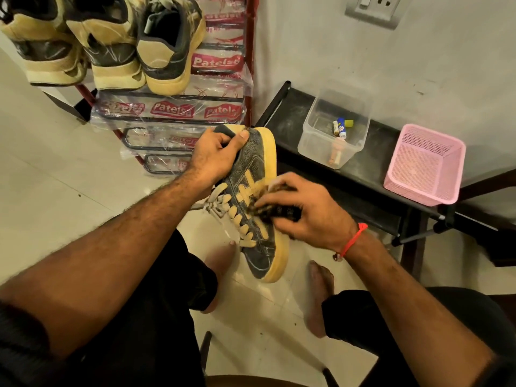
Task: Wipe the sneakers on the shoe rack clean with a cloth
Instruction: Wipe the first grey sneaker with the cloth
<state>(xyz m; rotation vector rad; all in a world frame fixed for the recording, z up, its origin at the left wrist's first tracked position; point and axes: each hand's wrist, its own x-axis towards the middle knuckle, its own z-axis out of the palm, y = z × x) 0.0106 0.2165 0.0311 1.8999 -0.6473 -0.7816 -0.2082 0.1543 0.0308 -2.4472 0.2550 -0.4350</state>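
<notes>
Sneaker (pixel 252 191): held off the floor, below the shoe rack (pixel 248 51).
Left hand (pixel 215 155): grip curled round the sneaker's heel — keep it braced.
Right hand (pixel 304 210): grip pinching the cloth (pixel 282 208) against the sneaker's side — rub along the stripes, then the sole edge.

A pale glossy tiled floor (pixel 55 174) fills the left and middle of the frame under warm yellowish light. A scuffed grey-white wall (pixel 391 65) takes the upper right, with a switch-and-socket plate (pixel 375 8) at the top edge. Below it stands a low black bench (pixel 290 118), apparently dusty, bearing a clear plastic tub (pixel 335 129) and a pink mesh basket (pixel 424 163).
</notes>
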